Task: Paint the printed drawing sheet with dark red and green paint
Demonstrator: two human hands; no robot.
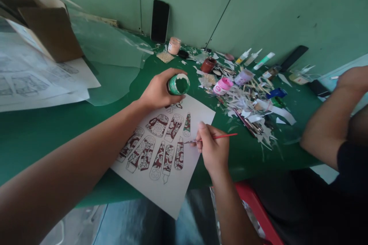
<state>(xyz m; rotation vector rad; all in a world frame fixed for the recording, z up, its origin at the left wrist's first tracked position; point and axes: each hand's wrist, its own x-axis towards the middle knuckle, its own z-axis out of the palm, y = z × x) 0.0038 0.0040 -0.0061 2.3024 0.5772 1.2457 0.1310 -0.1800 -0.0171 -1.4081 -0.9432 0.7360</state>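
Observation:
My left hand (157,90) is wrapped round a small open jar of green paint (178,85), held over the top edge of a white sheet (169,195). Outlined shapes with dark red filled patterns cover the sheet, and one narrow cone-like shape (187,124) also carries green. Between the fingers of my right hand (214,147) is a thin paintbrush (224,136) with a red handle. Its tip points left, close to the upper end of a long narrow shape (179,155); I cannot tell whether it touches the paper.
Paper scraps (241,99), a pink paint jar (222,86), a dark red jar (208,65) and glue tubes (243,56) crowd the right. A phone (160,21) leans on the wall. A cardboard box (51,30) and printed sheets lie left. Another person's arm (330,115) rests at right.

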